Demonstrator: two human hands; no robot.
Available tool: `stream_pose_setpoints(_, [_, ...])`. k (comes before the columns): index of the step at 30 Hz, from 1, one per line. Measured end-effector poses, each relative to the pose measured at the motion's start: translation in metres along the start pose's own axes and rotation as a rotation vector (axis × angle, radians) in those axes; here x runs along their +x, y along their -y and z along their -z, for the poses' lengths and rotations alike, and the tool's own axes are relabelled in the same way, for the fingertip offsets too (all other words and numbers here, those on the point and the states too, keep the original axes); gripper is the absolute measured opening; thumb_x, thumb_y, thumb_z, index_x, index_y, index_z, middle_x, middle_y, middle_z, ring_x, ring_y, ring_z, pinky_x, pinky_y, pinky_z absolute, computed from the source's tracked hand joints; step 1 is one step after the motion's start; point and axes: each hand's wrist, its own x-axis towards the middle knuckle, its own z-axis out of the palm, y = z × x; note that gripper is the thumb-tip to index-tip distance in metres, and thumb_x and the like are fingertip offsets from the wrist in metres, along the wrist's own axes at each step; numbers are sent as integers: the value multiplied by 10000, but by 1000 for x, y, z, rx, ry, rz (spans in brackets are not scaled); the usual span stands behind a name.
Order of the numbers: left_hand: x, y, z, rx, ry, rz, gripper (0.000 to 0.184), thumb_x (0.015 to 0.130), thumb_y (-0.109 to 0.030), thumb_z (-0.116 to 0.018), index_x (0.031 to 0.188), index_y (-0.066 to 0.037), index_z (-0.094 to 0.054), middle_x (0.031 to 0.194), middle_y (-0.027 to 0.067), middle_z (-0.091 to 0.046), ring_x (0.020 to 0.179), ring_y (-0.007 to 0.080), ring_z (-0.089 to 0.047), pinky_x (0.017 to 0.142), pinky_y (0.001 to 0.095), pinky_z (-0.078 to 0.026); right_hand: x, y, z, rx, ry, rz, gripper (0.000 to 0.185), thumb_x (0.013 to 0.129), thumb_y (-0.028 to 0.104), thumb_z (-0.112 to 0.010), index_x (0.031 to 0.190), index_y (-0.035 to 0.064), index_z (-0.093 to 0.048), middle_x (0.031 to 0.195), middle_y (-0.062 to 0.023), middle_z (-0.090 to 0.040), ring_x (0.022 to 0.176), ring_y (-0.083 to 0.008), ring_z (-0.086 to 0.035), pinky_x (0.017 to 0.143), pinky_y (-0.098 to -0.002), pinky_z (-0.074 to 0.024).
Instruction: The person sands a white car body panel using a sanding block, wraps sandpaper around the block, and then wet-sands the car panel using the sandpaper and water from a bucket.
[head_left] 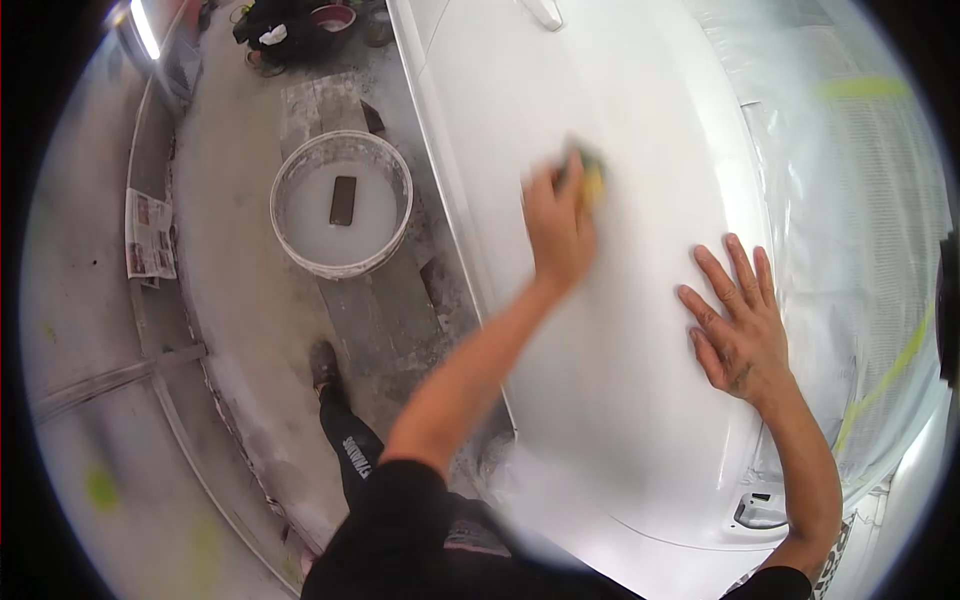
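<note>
Head view, looking down: a person's left hand [560, 225] rests on a white vehicle panel [635, 420], its fingers curled around a yellow-and-dark pad [593, 190]. Blur hides the pad's underside, so I cannot tell how flat it sits. The right hand [748, 335] grasps nothing; it lies spread on the panel, nearer the clear plastic sheeting [840, 220]. The step in hand appears to be rubbing the surface; the next move likely calls for light, even pressure. The panel looks pale and smooth, with soft bright reflections and a greyish cast near the pad. To its left stands a bucket [342, 270] of cloudy liquid (a dark block [342, 200] shows in it).
</note>
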Motion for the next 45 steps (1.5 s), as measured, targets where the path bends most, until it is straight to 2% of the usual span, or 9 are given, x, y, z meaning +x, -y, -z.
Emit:
stream_pose_setpoints(4, [-54, -19, 12, -120, 46, 11, 583, 805, 85, -557, 1368, -23, -661, 1242, 247, -601, 1120, 407, -565, 1017, 459, -438, 0, -1, 2, 7, 20, 4, 511, 794, 92, -697, 1302, 128, -660, 1638, -127, -391, 1548, -433, -248, 1259, -637, -153])
stream_pose_setpoints(6, [56, 25, -22, 21, 19, 115, 228, 987, -108, -594, 1145, 15, -704, 1162, 237, -628, 1131, 379, -583, 923, 468, -465, 0, -5, -2, 22, 7, 15, 535, 796, 99, -706, 1326, 130, -637, 1638, -134, -388, 1547, -440, -248, 1255, -646, -150])
stream_pose_setpoints(9, [199, 77, -44, -20, -121, 225, 245, 982, -177, -657, 1086, 43, -678, 1002, 203, -618, 955, 366, -602, 859, 438, -484, 0, -4, 1, 34, 8, 25, 541, 797, 99, -707, 1332, 130, -632, 1638, -137, -387, 1547, -441, -246, 1255, -644, -149])
stream_pose_setpoints(16, [-92, -7, 23, -124, 134, 110, 568, 908, 27, -522, 1467, -59, -582, 1264, 249, -586, 1208, 388, -539, 1061, 442, -428, 1, -1, 1, 11, 17, 13, 509, 805, 103, -690, 1312, 127, -652, 1631, -138, -401, 1545, -451, -246, 1253, -642, -157])
stream_pose_setpoints(23, [154, 121, -46, 19, -104, 263, 211, 979, -154, -603, 1131, -20, -662, 1068, 223, -581, 1026, 401, -547, 871, 498, -455, 1, -5, -4, -1, 3, 14, 495, 798, 92, -687, 1291, 133, -682, 1617, -146, -427, 1541, -453, -262, 1253, -641, -155])
stream_pose_setpoints(33, [-105, 31, 12, -46, 19, 194, 523, 969, 23, -540, 1484, -68, -560, 1206, 213, -600, 1125, 355, -571, 1029, 428, -456, 2, -2, -3, -31, 27, -9, 538, 804, 85, -666, 1335, 169, -675, 1608, -147, -446, 1537, -458, -275, 1259, -631, -138])
stream_pose_setpoints(39, [147, 183, -43, 34, -98, 393, 277, 976, -203, -658, 894, 62, -670, 940, 233, -625, 882, 392, -591, 827, 472, -464, 5, -7, -4, -57, 25, 15, 552, 812, 96, -657, 1356, 190, -664, 1608, -147, -446, 1535, -459, -280, 1261, -628, -137])
stream_pose_setpoints(42, [21, 135, -11, 71, 36, 252, 429, 988, -120, -595, 1411, -48, -607, 1144, 203, -568, 1002, 393, -556, 876, 468, -475, 2, -5, -7, -65, 22, 19, 571, 811, 104, -659, 1374, 198, -649, 1624, -142, -425, 1536, -460, -278, 1261, -632, -128])
stream_pose_setpoints(45, [-127, 52, 26, -97, 69, 345, 550, 911, 41, -542, 1456, -20, -573, 1237, 197, -575, 1118, 346, -544, 1015, 404, -446, 2, -3, -7, -84, 48, -2, 535, 835, 122, -643, 1365, 193, -658, 1613, -152, -439, 1530, -474, -280, 1256, -642, -132])
